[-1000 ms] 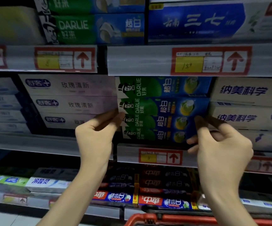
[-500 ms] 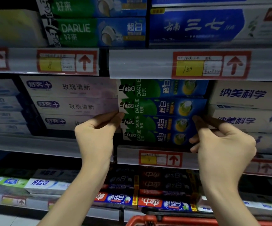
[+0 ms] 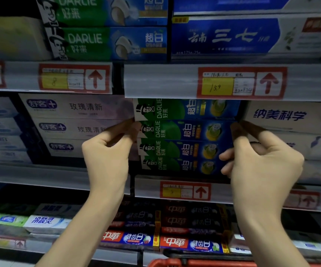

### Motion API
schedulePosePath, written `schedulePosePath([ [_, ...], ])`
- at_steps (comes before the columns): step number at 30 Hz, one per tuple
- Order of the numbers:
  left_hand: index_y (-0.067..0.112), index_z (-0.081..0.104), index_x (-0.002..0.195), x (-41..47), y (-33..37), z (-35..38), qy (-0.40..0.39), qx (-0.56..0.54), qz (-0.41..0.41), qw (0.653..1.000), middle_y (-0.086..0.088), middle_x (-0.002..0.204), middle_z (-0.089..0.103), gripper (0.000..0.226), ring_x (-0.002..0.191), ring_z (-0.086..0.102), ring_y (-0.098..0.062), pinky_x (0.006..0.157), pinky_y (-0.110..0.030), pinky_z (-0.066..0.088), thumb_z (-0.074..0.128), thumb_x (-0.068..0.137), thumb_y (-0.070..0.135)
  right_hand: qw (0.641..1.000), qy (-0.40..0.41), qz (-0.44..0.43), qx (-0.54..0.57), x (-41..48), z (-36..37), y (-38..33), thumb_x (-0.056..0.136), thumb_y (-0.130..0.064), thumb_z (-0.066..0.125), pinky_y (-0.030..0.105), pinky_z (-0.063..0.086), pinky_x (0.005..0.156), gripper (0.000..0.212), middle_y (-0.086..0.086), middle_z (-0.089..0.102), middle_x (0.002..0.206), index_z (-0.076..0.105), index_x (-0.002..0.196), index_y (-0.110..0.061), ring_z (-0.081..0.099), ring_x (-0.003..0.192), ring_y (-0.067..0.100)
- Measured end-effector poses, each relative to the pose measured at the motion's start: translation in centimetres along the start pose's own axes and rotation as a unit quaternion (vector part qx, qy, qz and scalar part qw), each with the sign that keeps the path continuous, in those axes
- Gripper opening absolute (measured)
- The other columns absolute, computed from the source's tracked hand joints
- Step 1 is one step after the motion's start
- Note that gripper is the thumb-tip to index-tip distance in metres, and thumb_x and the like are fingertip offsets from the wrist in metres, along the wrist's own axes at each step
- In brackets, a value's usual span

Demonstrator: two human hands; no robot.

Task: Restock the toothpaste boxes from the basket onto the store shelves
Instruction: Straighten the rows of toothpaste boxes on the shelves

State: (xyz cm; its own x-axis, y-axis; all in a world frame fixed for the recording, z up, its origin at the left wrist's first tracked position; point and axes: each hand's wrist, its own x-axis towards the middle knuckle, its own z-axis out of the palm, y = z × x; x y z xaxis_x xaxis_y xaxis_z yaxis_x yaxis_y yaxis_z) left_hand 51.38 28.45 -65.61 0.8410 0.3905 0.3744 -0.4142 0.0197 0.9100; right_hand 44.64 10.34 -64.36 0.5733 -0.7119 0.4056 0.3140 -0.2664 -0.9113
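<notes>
A stack of several green-and-blue Darlie toothpaste boxes [image 3: 186, 149] lies on the middle shelf [image 3: 148, 187]. My left hand [image 3: 107, 157] pinches the left end of the second box from the top [image 3: 177, 131] with thumb and forefinger. My right hand [image 3: 261, 162] pinches the right end of that same box, its other fingers curled against the boxes below. The red basket rim [image 3: 165, 263] shows at the bottom edge; what it holds is hidden.
White rose-scent boxes [image 3: 75, 120] sit just left of the stack, white blue-lettered boxes [image 3: 282, 120] just right. The shelf above [image 3: 163, 81] hangs close over the top Darlie box. Red-and-blue boxes [image 3: 163, 241] fill the lower shelf.
Both hands have crept up the ends of the Darlie stack, from about the third box to the second. The view has tilted slightly down and the stack looks unchanged.
</notes>
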Motion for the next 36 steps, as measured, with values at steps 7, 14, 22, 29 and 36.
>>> schedulePosePath([
  [7, 0.025, 0.080, 0.095, 0.1, -0.2, 0.1, 0.014, -0.022, -0.003, 1.000, 0.018, 0.084, 0.078, 0.015, 0.085, 0.072, 0.004, 0.077, -0.009, 0.051, 0.084, 0.083, 0.017, 0.999, 0.008, 0.019, 0.029, 0.8, 0.1, 0.6, 0.095, -0.021, 0.073, 0.030, 0.043, 0.048, 0.023, 0.005, 0.068, 0.054, 0.071, 0.072, -0.024, 0.057, 0.039, 0.024],
  [14, 0.024, 0.080, 0.091, 0.2, -0.2, 0.2, 0.021, -0.039, -0.009, 0.999, 0.017, 0.081, 0.078, 0.015, 0.083, 0.072, 0.004, 0.076, -0.010, 0.052, 0.082, 0.085, 0.011, 0.999, 0.013, 0.032, 0.023, 1.5, 0.0, 0.8, 0.093, -0.011, 0.071, 0.029, 0.045, 0.045, 0.024, 0.005, 0.066, 0.052, 0.071, 0.070, -0.019, 0.058, 0.039, 0.020],
  [22, 0.024, 0.081, 0.086, 0.3, 0.1, 0.5, 0.027, -0.058, -0.023, 0.998, 0.010, 0.080, 0.080, 0.019, 0.079, 0.072, -0.001, 0.076, -0.012, 0.052, 0.083, 0.083, 0.005, 0.998, 0.004, 0.039, 0.043, 1.6, -0.1, 0.5, 0.092, -0.012, 0.073, 0.029, 0.044, 0.043, 0.023, 0.008, 0.067, 0.053, 0.069, 0.070, -0.017, 0.058, 0.040, 0.020],
  [29, 0.021, 0.081, 0.092, 0.3, 0.0, 0.5, 0.027, -0.064, -0.023, 0.997, 0.009, 0.087, 0.081, 0.017, 0.085, 0.073, -0.003, 0.078, -0.013, 0.053, 0.079, 0.087, 0.005, 0.999, -0.006, 0.018, 0.047, 1.4, 0.1, 0.5, 0.093, -0.013, 0.073, 0.028, 0.040, 0.040, 0.024, 0.010, 0.066, 0.053, 0.071, 0.073, -0.025, 0.056, 0.038, 0.022],
  [36, 0.020, 0.081, 0.091, 0.5, 0.5, 0.6, 0.023, -0.042, -0.021, 0.999, 0.012, 0.084, 0.080, 0.022, 0.083, 0.073, 0.000, 0.076, -0.010, 0.052, 0.075, 0.087, -0.001, 0.999, 0.006, 0.013, 0.040, 1.8, 0.2, 1.0, 0.092, -0.015, 0.075, 0.026, 0.040, 0.040, 0.023, 0.008, 0.066, 0.054, 0.072, 0.072, -0.027, 0.055, 0.038, 0.023],
])
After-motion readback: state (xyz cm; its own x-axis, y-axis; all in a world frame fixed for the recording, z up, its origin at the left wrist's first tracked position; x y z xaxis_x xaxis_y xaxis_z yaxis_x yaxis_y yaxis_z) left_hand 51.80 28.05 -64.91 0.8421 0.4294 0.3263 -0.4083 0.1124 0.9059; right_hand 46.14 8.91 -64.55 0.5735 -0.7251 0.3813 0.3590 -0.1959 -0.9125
